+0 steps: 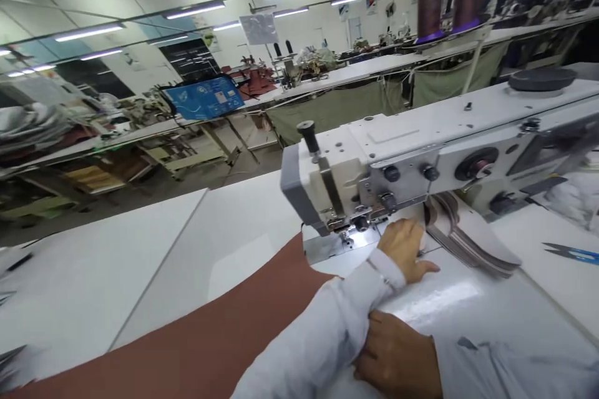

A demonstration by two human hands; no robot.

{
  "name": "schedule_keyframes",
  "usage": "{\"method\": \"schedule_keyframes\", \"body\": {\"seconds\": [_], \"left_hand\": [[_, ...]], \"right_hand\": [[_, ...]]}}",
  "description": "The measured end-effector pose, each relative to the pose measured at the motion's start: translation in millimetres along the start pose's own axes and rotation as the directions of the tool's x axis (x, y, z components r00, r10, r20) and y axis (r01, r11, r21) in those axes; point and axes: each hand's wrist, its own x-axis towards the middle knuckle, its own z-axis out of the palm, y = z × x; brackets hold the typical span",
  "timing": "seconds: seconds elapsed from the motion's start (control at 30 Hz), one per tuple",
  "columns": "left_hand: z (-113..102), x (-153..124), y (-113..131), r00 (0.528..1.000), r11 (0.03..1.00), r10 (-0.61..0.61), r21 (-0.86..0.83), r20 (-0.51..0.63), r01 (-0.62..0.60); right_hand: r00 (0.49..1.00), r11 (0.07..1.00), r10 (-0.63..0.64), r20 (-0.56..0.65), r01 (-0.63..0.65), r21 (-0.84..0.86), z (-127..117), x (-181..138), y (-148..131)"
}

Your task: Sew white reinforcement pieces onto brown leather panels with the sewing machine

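A long reddish-brown sheet of leather or fabric (pixel 196 336) lies across the white sewing table (pixel 140 274) and runs towards the sewing machine head (pixel 365 181). Its far end is near the presser foot (pixel 347 237). My left hand (pixel 403 250) rests there with fingers spread, beside a curved stack of grey-and-brown layered strips (pixel 468 240). My right hand (pixel 393 355) sits lower, fingers curled on the white cloth of my left sleeve (pixel 327 324). Part of the sheet is hidden under my arm.
Blue-handled thread snips (pixel 573 254) lie on the table at the right. Dark thread cones (pixel 442 3) stand above the machine. Behind it run long workbenches (pixel 355 72) with green cloth hanging below them, and shelves of materials stand at the left.
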Motion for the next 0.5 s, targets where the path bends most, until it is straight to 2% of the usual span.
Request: {"method": "schedule_keyframes", "body": {"seconds": [0.1, 0.2, 0.3, 0.4, 0.5], "left_hand": [[11.5, 37.0, -9.0, 0.991, 0.994, -0.105, -0.023, 0.085, 0.107], [12.0, 42.7, -25.4, 0.99, 0.981, -0.106, -0.155, 0.096, 0.12], [10.3, 38.0, -32.3, 0.992, 0.979, -0.06, -0.189, 0.111, 0.08], [9.8, 33.3, -28.3, 0.993, 0.996, 0.026, -0.083, 0.111, -0.016], [9.0, 32.6, -24.6, 0.983, 0.995, 0.098, -0.007, 0.158, -0.098]], "right_hand": [[0.993, 0.993, 0.109, -0.041, -0.111, -0.042, -28.1, -20.7, 3.5], [0.974, 0.977, 0.177, -0.139, -0.191, -0.097, -53.8, -37.0, 15.1], [0.961, 0.967, 0.202, -0.189, -0.226, -0.115, -69.4, -45.0, 32.1], [0.939, 0.952, 0.247, -0.24, -0.281, -0.119, -77.1, -47.8, 48.7], [0.902, 0.925, 0.307, -0.304, -0.358, -0.128, -81.4, -50.5, 59.8]]}}
